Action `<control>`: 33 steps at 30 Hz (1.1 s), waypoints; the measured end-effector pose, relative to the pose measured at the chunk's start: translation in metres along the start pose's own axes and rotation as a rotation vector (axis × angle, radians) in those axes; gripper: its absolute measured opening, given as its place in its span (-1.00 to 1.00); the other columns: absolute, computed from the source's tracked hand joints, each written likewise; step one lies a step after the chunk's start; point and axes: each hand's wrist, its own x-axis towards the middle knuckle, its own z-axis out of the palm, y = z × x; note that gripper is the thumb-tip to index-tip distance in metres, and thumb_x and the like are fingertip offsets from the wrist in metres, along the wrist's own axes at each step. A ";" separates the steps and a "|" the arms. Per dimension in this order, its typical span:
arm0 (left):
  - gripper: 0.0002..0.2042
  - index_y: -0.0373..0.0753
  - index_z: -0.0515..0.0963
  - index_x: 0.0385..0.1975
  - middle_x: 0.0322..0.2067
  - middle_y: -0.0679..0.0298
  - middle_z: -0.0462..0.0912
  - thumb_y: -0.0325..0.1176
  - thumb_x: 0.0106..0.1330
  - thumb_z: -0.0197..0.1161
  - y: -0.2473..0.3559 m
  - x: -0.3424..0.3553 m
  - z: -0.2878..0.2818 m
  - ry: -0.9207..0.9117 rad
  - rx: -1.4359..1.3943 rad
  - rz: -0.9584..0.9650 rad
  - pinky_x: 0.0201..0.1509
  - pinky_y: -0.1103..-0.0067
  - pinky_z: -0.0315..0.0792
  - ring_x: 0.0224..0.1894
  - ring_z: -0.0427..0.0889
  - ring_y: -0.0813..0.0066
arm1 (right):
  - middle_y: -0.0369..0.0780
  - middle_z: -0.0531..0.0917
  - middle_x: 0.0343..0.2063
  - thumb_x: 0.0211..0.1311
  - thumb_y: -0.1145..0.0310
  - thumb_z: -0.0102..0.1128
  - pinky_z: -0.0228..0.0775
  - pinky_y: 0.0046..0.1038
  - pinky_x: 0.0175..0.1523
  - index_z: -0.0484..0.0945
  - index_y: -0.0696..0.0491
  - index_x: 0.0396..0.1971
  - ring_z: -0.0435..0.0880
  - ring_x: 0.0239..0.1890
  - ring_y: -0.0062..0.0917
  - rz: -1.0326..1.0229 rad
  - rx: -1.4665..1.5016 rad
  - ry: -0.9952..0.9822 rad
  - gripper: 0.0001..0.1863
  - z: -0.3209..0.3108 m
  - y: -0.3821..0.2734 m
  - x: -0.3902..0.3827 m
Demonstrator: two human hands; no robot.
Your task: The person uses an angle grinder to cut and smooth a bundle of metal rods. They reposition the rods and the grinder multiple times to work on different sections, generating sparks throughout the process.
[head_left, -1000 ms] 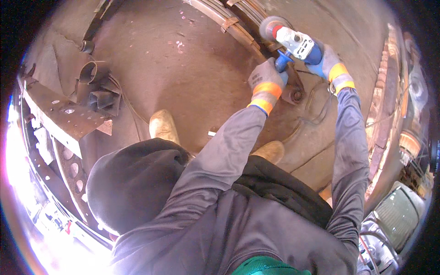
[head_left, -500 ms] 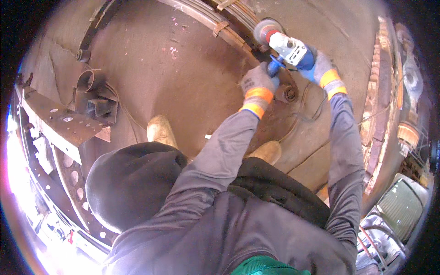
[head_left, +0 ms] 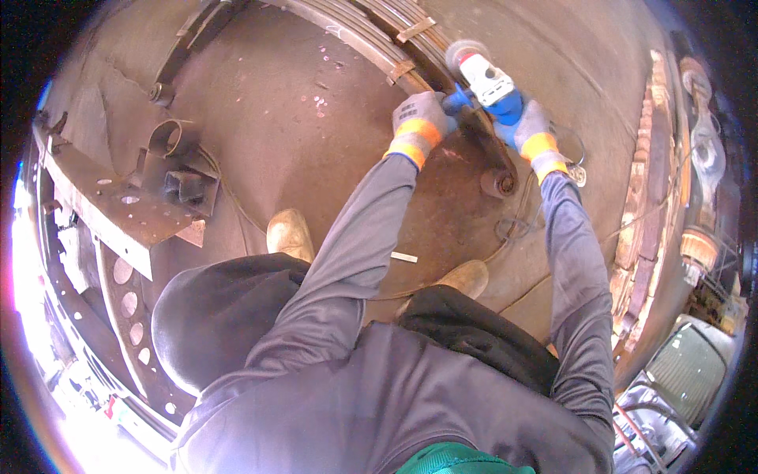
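A white and blue angle grinder (head_left: 491, 84) is held out ahead of me, over the far right part of a rusty leaf spring (head_left: 365, 46). In its gray and orange glove, my left hand (head_left: 422, 117) is closed round the blue side handle (head_left: 458, 99). My right hand (head_left: 530, 128), gloved the same way, grips the blue rear body. The round disc (head_left: 464, 54) points away from me, beside the spring's stacked leaves; whether it touches them I cannot tell. The rolled spring eye (head_left: 498, 182) shows just below my hands.
A rusty perforated beam (head_left: 118, 201) and a bracket with a metal ring (head_left: 172, 137) stand at left. Stacked wooden blocks (head_left: 649, 174) line the right side. A cable (head_left: 515, 229) trails over the floor. My boots (head_left: 290, 235) are close to the spring. A white strip (head_left: 404, 257) lies between them.
The grinder has shifted slightly and turned, with both hands on it. My left hand has moved left and up, my right hand a little down and left. The view has shifted, too.
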 end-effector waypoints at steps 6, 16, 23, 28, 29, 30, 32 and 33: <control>-0.60 -0.06 0.77 -0.13 -0.12 0.06 0.79 0.05 0.15 0.39 -0.018 0.008 -0.011 0.047 0.018 -0.078 0.13 0.27 0.59 -0.01 0.76 0.08 | 0.04 0.75 -0.06 -0.02 0.20 0.43 0.57 -0.12 0.11 0.63 -0.05 0.06 0.71 0.03 0.01 0.050 -0.131 -0.078 -0.45 0.008 -0.023 0.009; -0.60 0.02 0.79 -0.13 -0.11 0.06 0.79 0.11 0.15 0.39 -0.041 0.032 -0.053 0.061 -0.030 -0.053 0.14 0.28 0.58 0.00 0.75 0.04 | -0.01 0.74 0.01 -0.06 0.20 0.43 0.55 -0.14 0.19 0.64 -0.09 0.09 0.71 0.09 -0.05 0.114 -0.185 -0.094 -0.42 0.010 -0.078 0.033; -0.59 0.00 0.78 -0.09 -0.09 0.09 0.79 0.08 0.16 0.38 -0.046 0.046 -0.055 0.060 0.045 -0.067 0.16 0.29 0.58 0.02 0.75 0.07 | 0.01 0.77 -0.07 -0.14 0.23 0.49 0.56 -0.16 0.15 0.68 -0.01 0.01 0.74 0.03 -0.05 0.144 -0.163 -0.069 -0.43 0.009 -0.088 0.030; -0.63 -0.02 0.77 -0.04 -0.07 0.04 0.78 -0.06 0.19 0.34 -0.016 0.035 -0.052 -0.011 -0.032 0.059 0.17 0.28 0.58 0.04 0.75 0.05 | -0.02 0.80 -0.16 -0.19 0.21 0.53 0.57 -0.17 0.10 0.73 0.00 -0.12 0.78 -0.04 -0.11 0.240 -0.088 -0.084 -0.50 0.003 -0.025 0.033; -0.64 -0.01 0.77 -0.04 -0.06 0.04 0.78 -0.07 0.20 0.33 -0.016 0.034 -0.050 -0.009 -0.029 0.051 0.16 0.28 0.58 0.04 0.75 0.05 | -0.02 0.80 -0.18 -0.20 0.21 0.54 0.57 -0.17 0.08 0.74 0.00 -0.15 0.79 -0.06 -0.11 0.227 -0.063 -0.055 -0.52 0.002 -0.030 0.033; -0.65 0.01 0.77 -0.04 -0.06 0.05 0.78 -0.09 0.20 0.33 -0.016 0.033 -0.048 -0.007 -0.025 0.044 0.16 0.27 0.58 0.04 0.75 0.05 | -0.05 0.81 -0.24 -0.19 0.21 0.53 0.58 -0.19 0.04 0.74 0.01 -0.19 0.80 -0.11 -0.15 0.229 -0.013 -0.077 -0.55 -0.001 -0.033 0.028; -0.67 0.02 0.77 -0.06 -0.04 0.08 0.78 -0.08 0.21 0.32 -0.024 0.033 -0.049 -0.039 -0.029 0.046 0.16 0.28 0.58 0.05 0.75 0.08 | -0.16 0.79 -0.31 -0.15 0.33 0.53 0.55 -0.27 -0.09 0.73 0.07 -0.21 0.75 -0.24 -0.38 0.240 -0.044 -0.097 -0.60 0.000 -0.058 0.023; -0.65 0.03 0.77 -0.05 -0.05 0.09 0.78 -0.06 0.19 0.35 -0.019 0.033 -0.050 -0.052 -0.029 0.054 0.15 0.27 0.58 0.04 0.75 0.08 | -0.21 0.78 -0.35 -0.13 0.38 0.53 0.54 -0.31 -0.15 0.73 0.09 -0.22 0.73 -0.31 -0.49 0.266 -0.071 -0.088 -0.63 -0.010 -0.065 0.018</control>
